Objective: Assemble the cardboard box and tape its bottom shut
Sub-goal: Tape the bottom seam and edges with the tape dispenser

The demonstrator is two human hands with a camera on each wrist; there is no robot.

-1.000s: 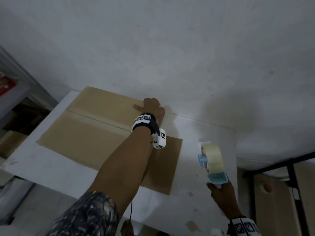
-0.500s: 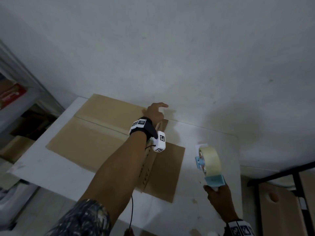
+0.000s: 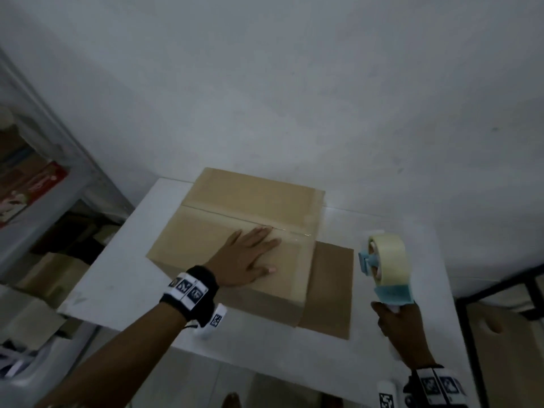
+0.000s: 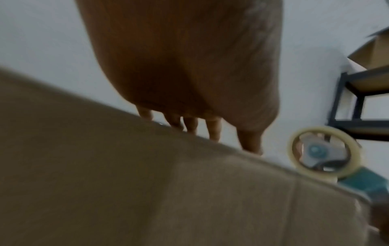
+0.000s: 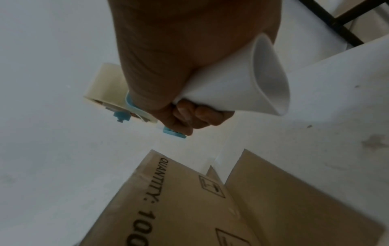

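Note:
A brown cardboard box (image 3: 235, 207) stands squared up on the white table (image 3: 117, 278), its two top flaps folded shut along a centre seam. My left hand (image 3: 250, 257) lies flat on the near flap, fingers straight and reaching the seam; the left wrist view shows the fingers (image 4: 212, 128) on the cardboard (image 4: 147, 191). One side flap (image 3: 332, 287) lies spread on the table at the box's right. My right hand (image 3: 403, 331) grips the white handle of a blue tape dispenser (image 3: 385, 263) with a clear roll, held upright to the right of the box. The right wrist view shows that grip (image 5: 189, 116) and the printed box side (image 5: 179, 199).
A white wall (image 3: 294, 83) rises right behind the table. Grey shelving (image 3: 44, 172) with boxes stands at the left. A dark metal rack (image 3: 515, 290) with cardboard stands at the right. Bare tabletop lies near the front edge and around the dispenser.
The flat cardboard has been raised into a squared box with its flaps folded down. My left hand moved from the far edge onto the near flap. The dispenser stayed at the right.

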